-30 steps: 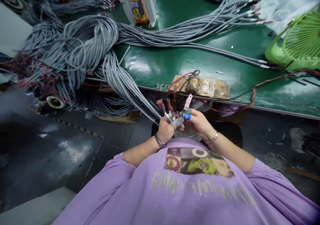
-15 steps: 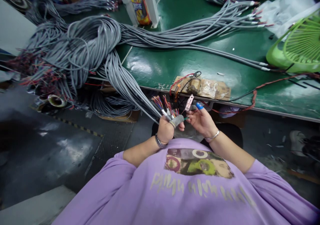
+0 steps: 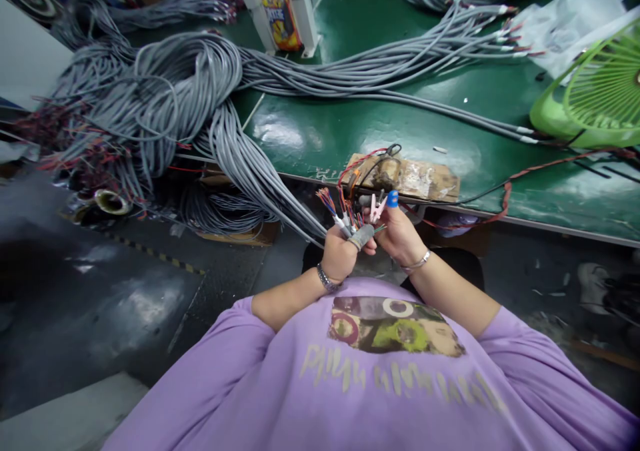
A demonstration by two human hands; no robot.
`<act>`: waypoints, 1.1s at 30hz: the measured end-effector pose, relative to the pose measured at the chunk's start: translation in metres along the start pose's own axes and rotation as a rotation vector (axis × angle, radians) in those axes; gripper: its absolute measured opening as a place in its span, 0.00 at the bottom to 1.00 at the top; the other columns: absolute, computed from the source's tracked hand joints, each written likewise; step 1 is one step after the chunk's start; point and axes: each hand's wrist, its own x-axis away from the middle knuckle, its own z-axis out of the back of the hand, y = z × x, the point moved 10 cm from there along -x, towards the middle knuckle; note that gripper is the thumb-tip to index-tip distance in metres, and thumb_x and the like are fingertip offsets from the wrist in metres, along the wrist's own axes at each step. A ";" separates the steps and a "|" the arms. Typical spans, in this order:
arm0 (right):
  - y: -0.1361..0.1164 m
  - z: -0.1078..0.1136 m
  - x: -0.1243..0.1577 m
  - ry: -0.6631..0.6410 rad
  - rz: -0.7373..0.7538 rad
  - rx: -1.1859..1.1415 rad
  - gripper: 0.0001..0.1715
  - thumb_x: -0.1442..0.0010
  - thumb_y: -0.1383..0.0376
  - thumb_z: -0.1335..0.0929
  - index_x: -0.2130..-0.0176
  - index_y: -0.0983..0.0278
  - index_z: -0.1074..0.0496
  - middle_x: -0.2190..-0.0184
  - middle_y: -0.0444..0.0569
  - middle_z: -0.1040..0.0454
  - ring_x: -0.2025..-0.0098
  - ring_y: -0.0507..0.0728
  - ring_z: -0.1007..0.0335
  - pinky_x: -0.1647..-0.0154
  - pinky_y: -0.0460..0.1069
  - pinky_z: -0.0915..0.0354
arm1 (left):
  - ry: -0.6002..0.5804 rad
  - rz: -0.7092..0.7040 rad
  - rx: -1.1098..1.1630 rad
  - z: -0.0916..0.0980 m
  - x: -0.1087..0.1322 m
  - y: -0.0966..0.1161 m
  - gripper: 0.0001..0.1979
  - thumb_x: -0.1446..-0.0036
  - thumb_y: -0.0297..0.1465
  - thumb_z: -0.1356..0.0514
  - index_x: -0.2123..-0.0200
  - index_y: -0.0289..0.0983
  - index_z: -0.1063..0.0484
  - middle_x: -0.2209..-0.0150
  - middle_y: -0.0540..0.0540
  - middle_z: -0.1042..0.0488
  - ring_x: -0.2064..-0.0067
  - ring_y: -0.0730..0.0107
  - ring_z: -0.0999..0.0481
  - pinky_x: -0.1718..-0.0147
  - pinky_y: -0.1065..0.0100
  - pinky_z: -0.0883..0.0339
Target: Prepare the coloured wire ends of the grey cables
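The left hand (image 3: 340,254) squeezes thin grey cables with bright wire tips (image 3: 336,212). The right hand (image 3: 400,232) pinches a small pink clip (image 3: 376,207) just beside them.

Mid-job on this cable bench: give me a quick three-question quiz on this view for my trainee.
1. True or false: the left hand grips grey cable ends whose coloured wires fan out above it.
2. What does the right hand hold? A) a pink clip B) scissors C) a tape roll
3. Fill in: the finger cover on a right-hand fingertip is coloured ___.
Key: 1 true; 2 A; 3 blue.
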 end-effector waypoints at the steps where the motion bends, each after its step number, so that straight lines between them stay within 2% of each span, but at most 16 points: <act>1: 0.002 -0.004 0.000 -0.023 -0.027 -0.026 0.37 0.49 0.32 0.37 0.69 0.62 0.32 0.84 0.40 0.36 0.87 0.50 0.43 0.87 0.47 0.45 | 0.003 0.000 -0.005 0.000 0.000 -0.001 0.18 0.50 0.44 0.33 0.77 0.34 0.26 0.79 0.48 0.25 0.80 0.73 0.27 0.78 0.70 0.28; 9: -0.004 -0.011 0.002 0.005 0.007 -0.122 0.37 0.46 0.34 0.37 0.60 0.64 0.31 0.82 0.40 0.32 0.90 0.51 0.41 0.91 0.48 0.44 | -0.012 0.017 -0.003 -0.002 -0.001 -0.007 0.17 0.51 0.42 0.32 0.74 0.33 0.27 0.80 0.48 0.25 0.81 0.73 0.27 0.79 0.71 0.28; 14: 0.006 -0.005 0.001 0.017 -0.047 -0.132 0.38 0.48 0.33 0.37 0.62 0.63 0.31 0.83 0.40 0.33 0.90 0.52 0.42 0.91 0.49 0.45 | -0.018 0.046 -0.022 -0.002 -0.001 -0.009 0.18 0.53 0.42 0.31 0.74 0.33 0.27 0.80 0.49 0.26 0.81 0.73 0.27 0.79 0.71 0.29; 18: 0.004 0.009 0.001 0.086 -0.007 -0.207 0.34 0.47 0.34 0.36 0.66 0.62 0.30 0.77 0.45 0.28 0.80 0.52 0.35 0.81 0.47 0.37 | -0.033 0.057 -0.019 -0.001 0.003 -0.007 0.18 0.52 0.43 0.32 0.76 0.33 0.27 0.81 0.48 0.26 0.81 0.74 0.28 0.80 0.71 0.29; 21: 0.001 0.019 0.004 0.109 0.016 -0.235 0.31 0.46 0.37 0.35 0.68 0.62 0.28 0.75 0.45 0.26 0.74 0.51 0.32 0.75 0.46 0.36 | -0.048 0.054 -0.023 0.002 0.008 -0.008 0.17 0.50 0.41 0.33 0.78 0.33 0.27 0.81 0.48 0.26 0.81 0.74 0.28 0.80 0.72 0.30; 28: 0.001 0.044 0.019 0.154 -0.013 -0.233 0.21 0.47 0.47 0.28 0.71 0.61 0.29 0.74 0.43 0.26 0.73 0.50 0.32 0.72 0.45 0.36 | -0.118 0.079 -0.030 0.008 0.011 -0.017 0.17 0.51 0.43 0.32 0.76 0.32 0.25 0.77 0.45 0.22 0.77 0.70 0.23 0.73 0.69 0.26; 33: -0.006 0.053 0.031 0.178 0.022 -0.201 0.18 0.49 0.50 0.26 0.71 0.61 0.29 0.74 0.42 0.28 0.73 0.49 0.34 0.72 0.44 0.37 | -0.080 0.117 0.036 0.011 0.012 -0.019 0.18 0.55 0.42 0.29 0.74 0.32 0.26 0.78 0.47 0.23 0.77 0.70 0.24 0.74 0.68 0.26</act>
